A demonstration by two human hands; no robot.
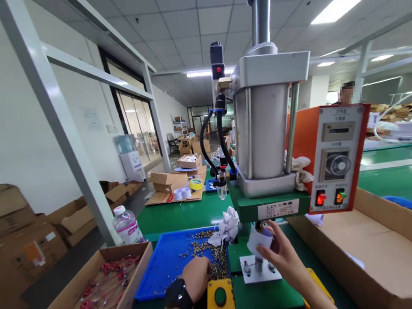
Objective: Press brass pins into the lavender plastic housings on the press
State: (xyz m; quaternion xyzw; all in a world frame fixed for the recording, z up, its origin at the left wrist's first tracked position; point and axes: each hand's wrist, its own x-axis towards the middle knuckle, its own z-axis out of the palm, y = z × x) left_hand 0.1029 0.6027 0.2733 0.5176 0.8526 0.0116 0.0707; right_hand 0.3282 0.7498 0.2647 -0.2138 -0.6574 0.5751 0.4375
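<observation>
My right hand [276, 248] is closed round a white, paper-like roll [259, 241] under the head of the green press [266, 207], just above its metal fixture plate [247, 271]. My left hand [197, 273], with a black watch on the wrist, reaches into the blue tray [155, 266] at the edge of a spread of small metal parts [218, 256]. Its fingertips point down and are hidden, so what they hold cannot be seen. Crumpled white paper [228, 224] lies at the tray's back right corner.
A yellow box with a green button [220, 300] stands before the tray. Left are a carton of red-and-black wired parts [103, 293] and a bottle [127, 226]. An orange control box [336, 159] and large carton [385, 250] stand right. A person [346, 93] is behind.
</observation>
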